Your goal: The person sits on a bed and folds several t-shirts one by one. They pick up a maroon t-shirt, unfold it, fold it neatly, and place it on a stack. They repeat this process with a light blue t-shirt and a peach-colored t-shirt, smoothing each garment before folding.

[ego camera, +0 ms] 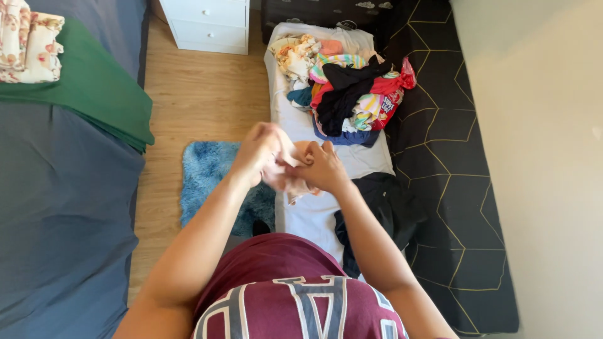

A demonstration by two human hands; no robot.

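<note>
Here we hold a small pale-pink garment (290, 179) up between both hands, above the near part of a narrow white mattress (314, 216). Our left hand (259, 154) is closed around the cloth from the left, fingers curled over its upper edge. Our right hand (321, 168) is clamped on it from the right, thumb and fingers pinching the fabric, and the two hands touch each other. Part of the garment hangs below them, crumpled, so we cannot tell its exact shape.

At the far end of the white mattress lies a heap of mixed clothes (345, 88): floral, striped, black, red and dark-blue pieces piled together, reaching that end's right edge. Near the mattress's right edge, just beside our right forearm, lies a black garment (386, 207), partly spilling onto a black bed cover with thin gold lines (452, 157).

To the left of the mattress a shaggy blue rug (207, 176) lies on the wooden floor (201, 88). Farther left stands a bed with a dark-blue cover (63, 213); on its far part rest a folded green sheet (88, 81) and folded floral cloths (28, 41). A white drawer unit (207, 25) stands at the far end of the floor.
</note>
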